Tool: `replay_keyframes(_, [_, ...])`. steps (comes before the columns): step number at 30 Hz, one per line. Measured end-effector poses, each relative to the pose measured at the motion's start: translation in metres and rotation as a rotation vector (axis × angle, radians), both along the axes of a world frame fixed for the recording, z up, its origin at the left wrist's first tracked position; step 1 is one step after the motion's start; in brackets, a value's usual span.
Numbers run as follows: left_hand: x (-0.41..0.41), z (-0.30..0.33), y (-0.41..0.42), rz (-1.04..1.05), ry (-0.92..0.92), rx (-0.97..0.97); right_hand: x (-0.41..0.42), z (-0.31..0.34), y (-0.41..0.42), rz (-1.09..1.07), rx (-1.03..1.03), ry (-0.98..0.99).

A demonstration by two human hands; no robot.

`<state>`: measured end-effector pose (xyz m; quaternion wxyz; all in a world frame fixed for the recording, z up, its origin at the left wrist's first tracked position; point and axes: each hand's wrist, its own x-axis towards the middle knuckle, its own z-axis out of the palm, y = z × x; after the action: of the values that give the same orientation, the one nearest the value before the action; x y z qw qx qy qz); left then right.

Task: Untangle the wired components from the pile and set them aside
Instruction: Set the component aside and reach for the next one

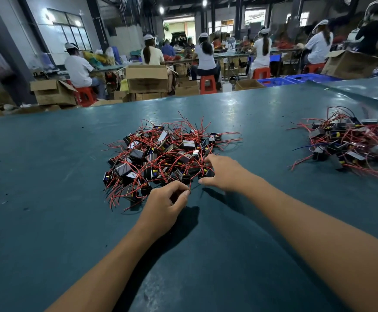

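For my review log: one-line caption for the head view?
Left hand pinches a wire at the tangled pile; right hand reaches in.

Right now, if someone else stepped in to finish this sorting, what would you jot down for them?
Left hand: pinching a wire end at the near edge of the central pile.
Right hand: fingers spread, reaching into that pile's near right side; grip on anything unclear.
A second, smaller pile sits far right on the green table, apparently the separated pieces.
Left to do: most of the central tangle.

Beyond the teal table point(48, 176), capped workers point(79, 68) sit on red stools point(207, 84) among cardboard boxes point(147, 78), perhaps assembling.
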<state>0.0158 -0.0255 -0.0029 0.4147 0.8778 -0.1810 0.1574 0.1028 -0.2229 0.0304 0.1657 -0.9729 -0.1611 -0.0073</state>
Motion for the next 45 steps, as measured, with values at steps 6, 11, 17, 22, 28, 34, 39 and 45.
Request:
replay_keyframes(6, [0.000,0.000,0.002,0.003,0.020,0.007,-0.006,0.002,0.007,-0.053,0.096,-0.112])
replay_keyframes(11, [0.000,0.004,-0.001,0.008,0.144,-0.099,-0.050,0.012,-0.001,0.016,0.345,-0.220])
replay_keyframes(17, [-0.010,0.013,-0.014,-0.196,0.535,-0.592,-0.097,-0.013,0.002,0.188,0.507,-0.331])
replay_keyframes(22, [-0.009,0.015,-0.012,-0.128,0.538,-0.659,-0.092,-0.017,-0.004,0.228,0.613,-0.251])
replay_keyframes(28, [-0.008,0.015,-0.006,-0.097,0.508,-0.520,-0.093,-0.014,-0.011,0.254,0.506,-0.272])
replay_keyframes(34, [-0.006,0.016,-0.001,-0.173,0.553,-0.387,-0.089,-0.004,-0.020,0.205,0.281,-0.370])
replay_keyframes(39, [-0.006,0.014,0.003,-0.175,0.589,-0.394,-0.092,-0.002,-0.019,0.201,0.175,-0.333])
replay_keyframes(45, [-0.001,0.023,0.005,-0.391,0.843,-1.043,-0.093,0.004,-0.016,0.018,0.508,-0.323])
